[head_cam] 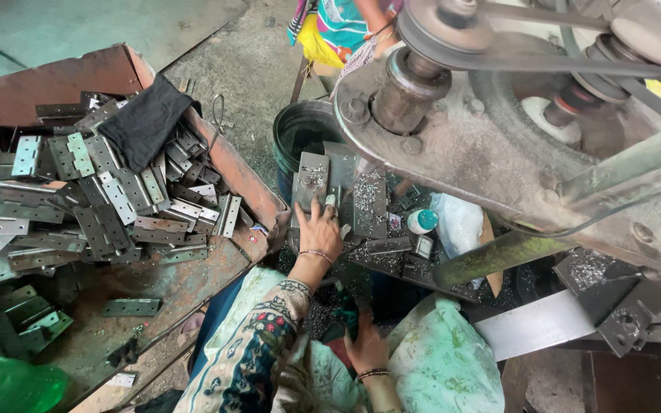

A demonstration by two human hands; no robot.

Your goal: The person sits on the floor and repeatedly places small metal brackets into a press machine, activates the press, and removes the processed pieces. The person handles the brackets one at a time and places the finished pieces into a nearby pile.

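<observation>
Floral patterned sleeve (258, 336), bangles on both wrists.

A rusty metal tray (231, 164) fills the left of the frame, heaped with grey metal hinges (116, 203); a black cloth (145, 118) lies on the heap near its top. A green plastic bottle (5, 386) sits in the lower left corner. At upper centre stands a dark bucket (300, 134). A belt-driven pulley (441, 27) tops the machine at upper right.
</observation>
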